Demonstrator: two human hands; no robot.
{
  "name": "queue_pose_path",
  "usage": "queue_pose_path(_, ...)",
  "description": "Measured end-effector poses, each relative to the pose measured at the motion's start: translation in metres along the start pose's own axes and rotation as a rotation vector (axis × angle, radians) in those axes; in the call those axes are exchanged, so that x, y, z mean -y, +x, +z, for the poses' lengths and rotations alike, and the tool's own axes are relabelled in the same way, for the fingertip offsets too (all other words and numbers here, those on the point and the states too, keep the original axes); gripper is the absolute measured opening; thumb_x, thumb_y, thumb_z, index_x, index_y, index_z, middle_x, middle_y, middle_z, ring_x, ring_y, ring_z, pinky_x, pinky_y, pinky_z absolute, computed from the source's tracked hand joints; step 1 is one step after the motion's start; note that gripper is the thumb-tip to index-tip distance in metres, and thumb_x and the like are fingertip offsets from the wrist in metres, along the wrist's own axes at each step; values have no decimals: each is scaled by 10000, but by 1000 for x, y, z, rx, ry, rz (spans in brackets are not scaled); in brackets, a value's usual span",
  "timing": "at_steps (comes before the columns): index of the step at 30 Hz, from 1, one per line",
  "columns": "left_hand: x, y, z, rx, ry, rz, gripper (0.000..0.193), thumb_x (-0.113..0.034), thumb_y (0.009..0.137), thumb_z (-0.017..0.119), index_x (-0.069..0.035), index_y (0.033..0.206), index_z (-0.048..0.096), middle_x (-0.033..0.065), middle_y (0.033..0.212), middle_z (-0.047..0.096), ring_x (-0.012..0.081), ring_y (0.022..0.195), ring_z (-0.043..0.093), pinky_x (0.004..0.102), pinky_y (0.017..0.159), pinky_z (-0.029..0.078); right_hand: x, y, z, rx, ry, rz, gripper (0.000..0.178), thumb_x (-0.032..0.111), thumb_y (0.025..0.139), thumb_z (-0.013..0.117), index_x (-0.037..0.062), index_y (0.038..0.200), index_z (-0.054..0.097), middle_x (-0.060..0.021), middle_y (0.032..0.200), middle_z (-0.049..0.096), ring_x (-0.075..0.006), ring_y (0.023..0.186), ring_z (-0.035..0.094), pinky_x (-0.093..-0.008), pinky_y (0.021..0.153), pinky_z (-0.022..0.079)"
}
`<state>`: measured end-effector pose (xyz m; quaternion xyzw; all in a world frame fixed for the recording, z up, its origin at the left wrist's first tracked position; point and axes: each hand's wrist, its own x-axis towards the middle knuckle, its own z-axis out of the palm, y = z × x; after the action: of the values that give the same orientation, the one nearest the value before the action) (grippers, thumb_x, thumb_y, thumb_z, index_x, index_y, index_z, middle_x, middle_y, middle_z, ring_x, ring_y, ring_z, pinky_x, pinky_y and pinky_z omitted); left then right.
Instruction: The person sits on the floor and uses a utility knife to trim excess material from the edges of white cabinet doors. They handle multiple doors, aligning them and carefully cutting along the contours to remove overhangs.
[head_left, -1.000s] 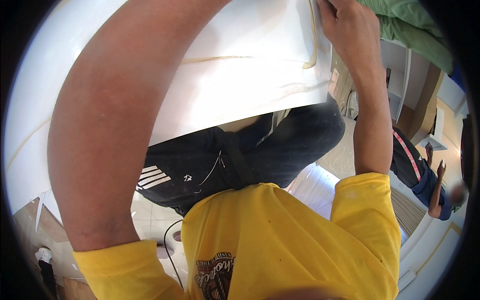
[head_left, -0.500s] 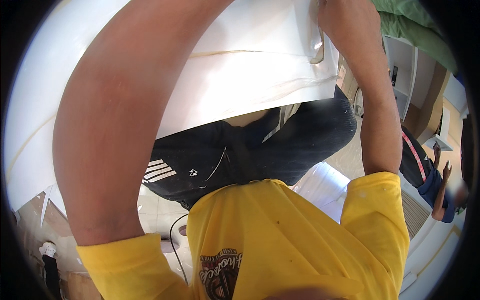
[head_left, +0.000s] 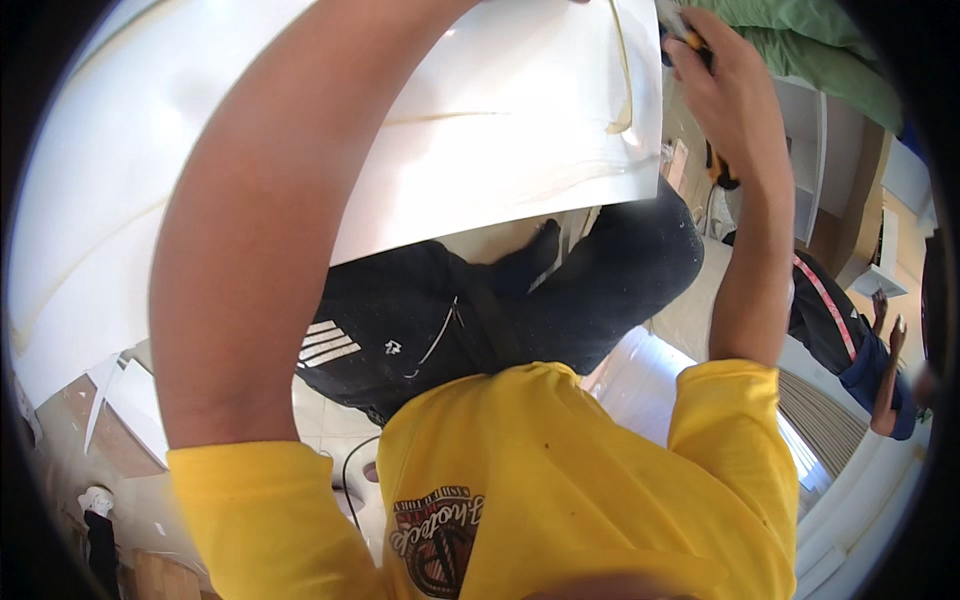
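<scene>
A large glossy white sheet (head_left: 500, 150) spreads over my lap, with thin yellowish strips on its surface. My left forearm (head_left: 250, 220) reaches across it; the left hand lies almost wholly beyond the top edge, its fingers hidden. Just past the sheet's right edge, my right hand (head_left: 735, 95) is closed around a hand tool (head_left: 692, 42) with black and orange handles. The tool's grey metal tip points up toward the sheet's edge, and a handle end shows below the hand. Its exact kind I cannot make out.
Green fabric (head_left: 800, 40) hangs at the upper right beside a white open shelf unit (head_left: 805, 140). Another person (head_left: 870, 375) is at the far right, hands apart from mine. A cable (head_left: 347, 470) and offcut pieces (head_left: 135, 405) lie on the floor at left.
My right hand has moved off the sheet's corner to just beyond its right edge, and the tool now shows in it. The sheet and my left forearm have shifted slightly.
</scene>
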<state>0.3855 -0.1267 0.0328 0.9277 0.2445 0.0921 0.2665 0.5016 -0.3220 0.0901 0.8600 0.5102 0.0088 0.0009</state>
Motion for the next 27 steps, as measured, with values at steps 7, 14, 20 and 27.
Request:
queue_pose_path(7, 35, 3, -3, -200, -60, 141, 656, -451, 797, 827, -6, 1260, 693, 221, 1264, 659, 384, 1244, 580, 507, 1062, 435, -18, -104, 54, 5, 752, 668, 389, 295, 953, 739, -35, 1133, 637, -57, 956, 680, -146, 870, 612, -301, 790, 505)
queue_pose_path(14, 165, -52, -78, -109, -9, -314, 656, -574, 1007, 526, 31, 1141, 741, 241, 1088, 742, 358, 1070, 702, 427, 986, 509, -32, -118, 99, -60, 1237, 724, 367, 277, 946, 760, -52, 1099, 707, -42, 952, 695, -107, 854, 591, -283, 801, 497)
queue_pose_path(20, 181, -61, -69, -43, 521, -245, 651, -585, 1051, 360, -74, 1170, 745, 182, 1176, 733, 385, 1082, 697, 480, 979, 526, -62, -70, 103, -37, 1214, 611, 389, 402, 942, 780, 27, 972, 681, 9, 779, 646, -74, 629, 567, -246, 533, 462)
queue_pose_path(27, 147, -108, -66, 78, 547, -474, 410, -254, 1105, 367, -313, 1485, 512, 89, 1171, 699, 309, 1096, 701, 508, 851, 556, -116, -2, 125, 25, 1074, 439, 457, 471, 906, 801, 36, 945, 669, 27, 702, 590, -70, 557, 535, -256, 480, 425)
